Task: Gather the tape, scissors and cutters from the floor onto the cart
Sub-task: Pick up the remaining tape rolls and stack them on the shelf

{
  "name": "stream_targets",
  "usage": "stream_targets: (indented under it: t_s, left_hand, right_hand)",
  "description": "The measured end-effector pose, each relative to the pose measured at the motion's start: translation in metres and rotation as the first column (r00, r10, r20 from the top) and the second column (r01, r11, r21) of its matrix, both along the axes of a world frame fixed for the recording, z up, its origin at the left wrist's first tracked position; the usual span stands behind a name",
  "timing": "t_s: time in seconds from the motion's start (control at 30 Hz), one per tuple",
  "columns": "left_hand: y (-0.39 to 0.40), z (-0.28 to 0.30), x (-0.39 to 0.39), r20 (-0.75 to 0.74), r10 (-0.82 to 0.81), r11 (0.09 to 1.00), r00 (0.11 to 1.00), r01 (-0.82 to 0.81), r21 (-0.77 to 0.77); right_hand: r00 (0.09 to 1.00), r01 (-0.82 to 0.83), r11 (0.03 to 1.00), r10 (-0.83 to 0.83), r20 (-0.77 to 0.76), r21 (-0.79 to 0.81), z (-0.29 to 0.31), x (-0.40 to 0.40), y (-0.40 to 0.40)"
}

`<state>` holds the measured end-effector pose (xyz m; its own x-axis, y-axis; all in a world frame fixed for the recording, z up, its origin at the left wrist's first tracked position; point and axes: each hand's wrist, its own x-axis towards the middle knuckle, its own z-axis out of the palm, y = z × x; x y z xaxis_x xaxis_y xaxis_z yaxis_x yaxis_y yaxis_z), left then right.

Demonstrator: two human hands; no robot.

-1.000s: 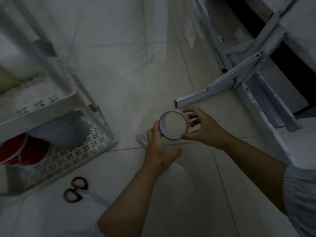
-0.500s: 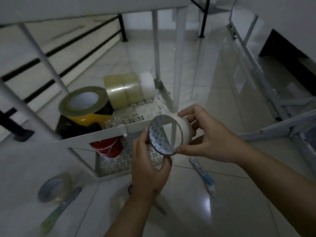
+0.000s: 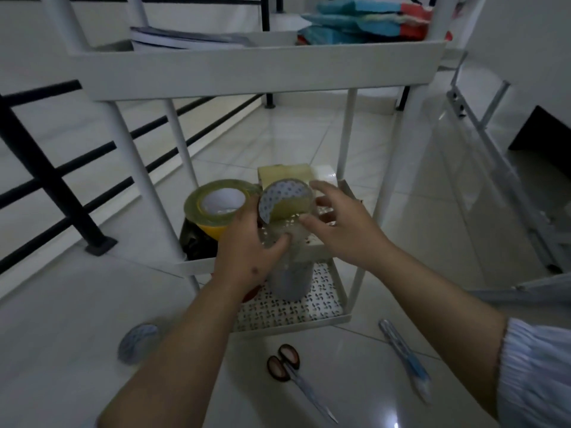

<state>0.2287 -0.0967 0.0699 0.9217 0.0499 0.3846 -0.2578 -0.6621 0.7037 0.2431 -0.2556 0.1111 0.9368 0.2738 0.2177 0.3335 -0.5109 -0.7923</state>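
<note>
A tape roll [image 3: 285, 200] with a dot-patterned inner core is tilted over the middle shelf [image 3: 197, 267] of the white cart. My left hand [image 3: 247, 251] holds its left side and my right hand [image 3: 343, 233] pinches its right side with spread fingers. On the floor in front of the cart lie scissors [image 3: 289, 370] with dark handles, a blue and white cutter [image 3: 406, 361] to their right, and another patterned tape roll [image 3: 137, 342] to the left, partly behind my left forearm.
The middle shelf carries a wide olive-yellow tape roll [image 3: 221, 202], cream rolls [image 3: 285, 173] and a white roll [image 3: 324, 174]. The perforated bottom shelf [image 3: 309, 307] holds a pale roll. Books and blue cloth [image 3: 355, 23] fill the top tray. Black railing [image 3: 46, 168] left, white metal frame [image 3: 500, 168] right.
My view has lifted from the floor to the cart. Both hands carried the tape roll up and forward, from floor level to over the middle shelf.
</note>
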Motion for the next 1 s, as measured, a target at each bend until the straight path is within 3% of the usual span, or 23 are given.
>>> stream_targets:
  t_s: [0.27, 0.47, 0.9, 1.0]
  left_hand:
    - [0.004, -0.010, 0.013, -0.072, 0.179, 0.930, 0.981, -0.145, 0.336]
    - [0.000, -0.011, 0.012, -0.109, 0.257, 0.869, 0.960, -0.180, 0.462]
    - [0.000, -0.020, 0.001, -0.113, 0.355, 0.828, 0.928, -0.256, 0.499]
    - [0.001, -0.022, -0.002, -0.039, 0.359, 0.814, 0.933, -0.292, 0.502]
  right_hand:
    - [0.996, -0.031, 0.996, 0.024, -0.081, -0.084, -0.017, 0.018, 0.002]
    - [0.989, -0.088, 0.989, 0.073, -0.129, -0.116, -0.028, 0.028, 0.002]
    - [0.985, -0.118, 0.879, 0.047, -0.163, -0.461, -0.044, 0.036, 0.009]
    - [0.989, -0.092, 0.831, 0.011, -0.150, -0.548, -0.041, 0.034, 0.014]
